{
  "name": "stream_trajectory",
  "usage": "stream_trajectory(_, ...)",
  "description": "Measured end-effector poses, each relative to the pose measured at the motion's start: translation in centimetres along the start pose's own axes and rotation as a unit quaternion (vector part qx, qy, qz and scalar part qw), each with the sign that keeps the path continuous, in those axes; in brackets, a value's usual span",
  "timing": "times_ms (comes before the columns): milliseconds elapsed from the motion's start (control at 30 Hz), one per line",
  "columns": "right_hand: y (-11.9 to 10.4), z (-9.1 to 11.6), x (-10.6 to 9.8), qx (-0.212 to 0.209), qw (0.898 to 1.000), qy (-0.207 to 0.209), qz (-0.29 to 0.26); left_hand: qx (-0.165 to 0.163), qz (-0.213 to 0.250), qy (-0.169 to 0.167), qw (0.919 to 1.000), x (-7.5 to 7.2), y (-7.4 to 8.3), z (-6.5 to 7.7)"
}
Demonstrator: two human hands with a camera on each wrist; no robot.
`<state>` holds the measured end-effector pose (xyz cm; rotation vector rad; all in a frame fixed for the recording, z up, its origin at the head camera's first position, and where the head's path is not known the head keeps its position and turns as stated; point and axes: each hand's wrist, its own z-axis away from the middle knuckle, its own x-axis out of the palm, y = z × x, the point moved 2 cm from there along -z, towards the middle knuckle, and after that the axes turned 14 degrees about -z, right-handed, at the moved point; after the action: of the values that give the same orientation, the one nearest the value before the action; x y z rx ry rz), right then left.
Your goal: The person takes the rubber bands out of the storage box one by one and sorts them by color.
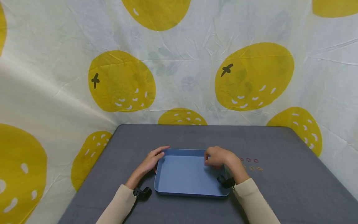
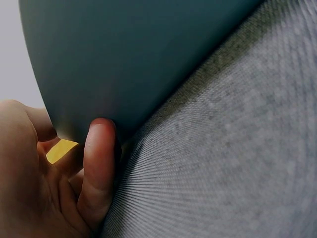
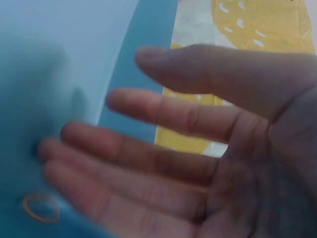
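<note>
A shallow blue tray (image 1: 183,177) lies on the grey table. My left hand (image 1: 151,160) holds its far left corner, the thumb over the rim and the other fingers outside. In the left wrist view a fingertip (image 2: 101,131) presses the tray's outer wall (image 2: 129,64). My right hand (image 1: 218,156) is above the tray's right part, its fingers loosely spread and holding nothing in the right wrist view. Below those fingers (image 3: 84,191), a thin orange ring (image 3: 40,207) shows against the blue tray; the right hand hides that spot from the head view.
Right of the tray, small red rings (image 1: 248,160) form a row on the table (image 1: 293,186). A row of orange-yellow rings (image 1: 251,168) lies nearer; my right arm partly covers both rows. Behind the table hangs a white curtain (image 1: 184,84) printed with yellow fruit.
</note>
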<state>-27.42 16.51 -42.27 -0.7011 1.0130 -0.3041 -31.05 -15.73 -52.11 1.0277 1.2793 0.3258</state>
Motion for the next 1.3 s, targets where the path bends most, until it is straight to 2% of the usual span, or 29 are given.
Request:
stream_trajectory(100, -0.2, -0.4, -0.1, -0.042, 0.999, -0.006, 0.0, -0.003, 0.003, -0.001, 1.0, 0.0, 0.0, 0.0)
stream_trajectory(200, -0.3, -0.5, -0.2, -0.065, 0.997, 0.019, 0.022, -0.007, 0.002, -0.003, 1.0, 0.1, 0.0, -0.1)
stream_trajectory(367, -0.5, 0.1, -0.1, -0.029, 0.996, 0.054, 0.067, -0.009, 0.002, -0.011, 0.9999, -0.2, 0.8, 0.2)
stream_trajectory(567, -0.6, 0.5, 0.3, 0.018, 0.996, 0.056, 0.068, -0.008, 0.017, -0.018, 0.9997, -0.8, 2.8, 0.9)
stream_trajectory(667, -0.4, 0.5, 0.4, 0.021, 0.997, 0.044, 0.063, -0.009, 0.023, -0.017, 0.9996, -0.8, 3.1, 1.1)
stream_trajectory(767, -0.3, 0.2, 0.4, -0.007, 0.999, 0.023, 0.044, -0.008, 0.02, -0.014, 0.9997, -0.8, 3.1, 1.2)
stream_trajectory(933, -0.4, -0.2, -0.1, -0.08, 0.997, -0.011, -0.004, -0.005, 0.007, -0.015, 0.9998, -1.1, 3.4, 1.3)
stream_trajectory(1033, -0.4, -0.3, -0.3, -0.099, 0.995, -0.005, -0.001, -0.006, 0.001, -0.019, 0.9998, -1.0, 3.0, 1.1)
stream_trajectory(1300, 0.1, -0.8, 0.1, -0.077, 0.997, 0.012, 0.029, -0.013, 0.004, -0.013, 0.9998, 0.0, 0.2, 0.2)
